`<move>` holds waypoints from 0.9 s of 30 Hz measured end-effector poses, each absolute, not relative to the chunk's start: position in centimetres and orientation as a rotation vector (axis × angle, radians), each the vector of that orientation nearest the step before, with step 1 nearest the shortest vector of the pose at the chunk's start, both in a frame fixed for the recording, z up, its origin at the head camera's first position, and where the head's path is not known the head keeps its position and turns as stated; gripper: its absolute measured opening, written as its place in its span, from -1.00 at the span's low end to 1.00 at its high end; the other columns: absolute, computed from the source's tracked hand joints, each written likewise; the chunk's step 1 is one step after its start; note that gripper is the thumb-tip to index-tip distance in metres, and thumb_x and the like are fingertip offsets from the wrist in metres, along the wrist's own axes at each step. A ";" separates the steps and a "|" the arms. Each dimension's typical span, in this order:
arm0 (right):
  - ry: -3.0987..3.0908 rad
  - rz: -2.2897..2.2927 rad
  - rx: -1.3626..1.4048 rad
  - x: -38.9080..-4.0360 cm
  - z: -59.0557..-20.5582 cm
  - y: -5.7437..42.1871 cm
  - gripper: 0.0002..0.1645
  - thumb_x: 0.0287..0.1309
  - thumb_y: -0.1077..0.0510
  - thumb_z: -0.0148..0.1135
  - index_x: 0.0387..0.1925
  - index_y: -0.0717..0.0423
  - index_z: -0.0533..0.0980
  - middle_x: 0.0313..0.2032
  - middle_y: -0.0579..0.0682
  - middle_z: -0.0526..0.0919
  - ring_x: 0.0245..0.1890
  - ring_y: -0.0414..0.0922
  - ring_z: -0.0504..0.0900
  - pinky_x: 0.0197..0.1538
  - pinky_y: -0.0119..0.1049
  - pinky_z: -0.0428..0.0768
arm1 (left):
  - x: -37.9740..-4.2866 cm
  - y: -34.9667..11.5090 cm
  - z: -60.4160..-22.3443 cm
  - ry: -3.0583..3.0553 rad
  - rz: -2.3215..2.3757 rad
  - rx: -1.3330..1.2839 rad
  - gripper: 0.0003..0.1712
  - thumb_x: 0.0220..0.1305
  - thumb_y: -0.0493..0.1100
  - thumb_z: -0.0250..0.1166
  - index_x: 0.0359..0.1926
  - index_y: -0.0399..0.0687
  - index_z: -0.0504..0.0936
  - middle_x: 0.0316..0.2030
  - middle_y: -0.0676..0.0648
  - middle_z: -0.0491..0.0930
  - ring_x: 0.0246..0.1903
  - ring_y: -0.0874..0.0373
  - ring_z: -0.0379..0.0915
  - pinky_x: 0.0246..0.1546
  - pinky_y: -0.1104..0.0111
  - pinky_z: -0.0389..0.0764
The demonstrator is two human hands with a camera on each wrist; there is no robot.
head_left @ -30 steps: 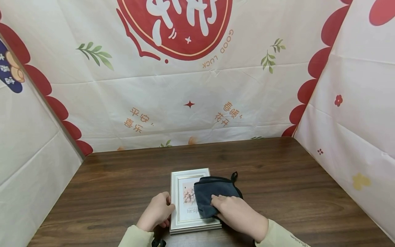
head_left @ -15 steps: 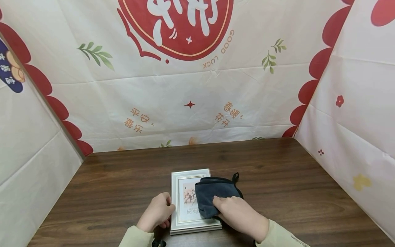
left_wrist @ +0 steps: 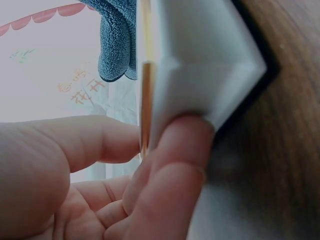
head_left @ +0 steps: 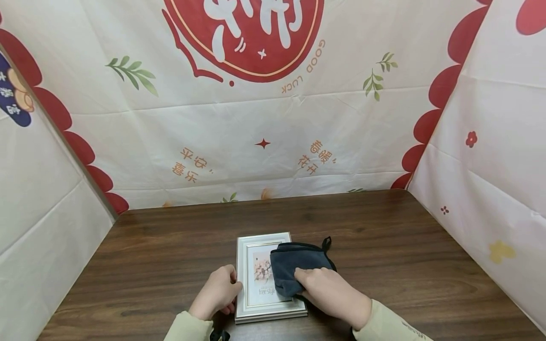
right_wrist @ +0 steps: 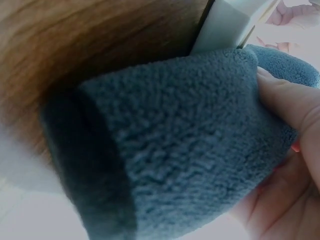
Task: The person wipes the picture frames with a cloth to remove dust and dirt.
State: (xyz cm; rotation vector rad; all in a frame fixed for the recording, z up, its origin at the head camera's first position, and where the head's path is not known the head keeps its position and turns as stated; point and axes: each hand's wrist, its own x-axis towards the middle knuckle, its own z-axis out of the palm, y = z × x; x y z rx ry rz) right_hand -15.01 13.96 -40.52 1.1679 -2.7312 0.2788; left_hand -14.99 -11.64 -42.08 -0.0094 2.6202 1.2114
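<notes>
A white picture frame (head_left: 242, 255) lies flat on the table, with a pink flower print and small lettering behind its face. My left hand (head_left: 216, 290) grips its left edge. In the left wrist view the thumb lies at the front edge of the frame (left_wrist: 200, 45) and a finger presses its side. My right hand (head_left: 330, 293) pinches a folded dark blue-grey cloth (head_left: 294, 265) with black edging and a hanging loop. That cloth covers the frame's right part. Close up, the right wrist view shows the thumb on the fluffy cloth (right_wrist: 185, 130); the other fingers are partly hidden.
Dark brown wood table (head_left: 170, 237) extends around the frame. A white printed curtain (head_left: 230, 123) hangs behind the far edge. More white fabric (head_left: 482, 180) encloses the right side, and another sheet (head_left: 38, 189) the left.
My right hand and the cloth have shifted very slightly away from me and to the right over the frame. The left hand keeps its grip, and the frame stays in place.
</notes>
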 end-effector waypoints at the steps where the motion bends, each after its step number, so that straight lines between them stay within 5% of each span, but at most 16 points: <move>1: -2.733 0.273 1.167 -15.0 -40.5 14.0 -0.83 0.04 0.08 0.20 -0.49 -0.03 0.36 -0.51 -0.14 0.58 -0.57 -0.27 0.54 -0.62 -0.50 0.37 | -15.0 -11.6 -42.1 2.621 1.211 -0.008 -0.90 0.06 -0.30 0.07 -0.49 -0.19 0.30 -0.74 -0.12 0.40 -0.88 0.19 0.34 -0.88 0.36 0.42; 27: -2.738 0.284 1.164 -16.2 -40.2 14.1 -0.80 -0.02 0.04 0.25 -0.48 -0.04 0.38 -0.51 -0.17 0.56 -0.53 -0.23 0.55 -0.54 -0.40 0.46 | -14.9 -11.5 -41.8 2.632 1.193 -0.022 -0.91 0.06 -0.30 0.06 -0.49 -0.19 0.31 -0.75 -0.11 0.40 -0.88 0.18 0.34 -0.88 0.36 0.42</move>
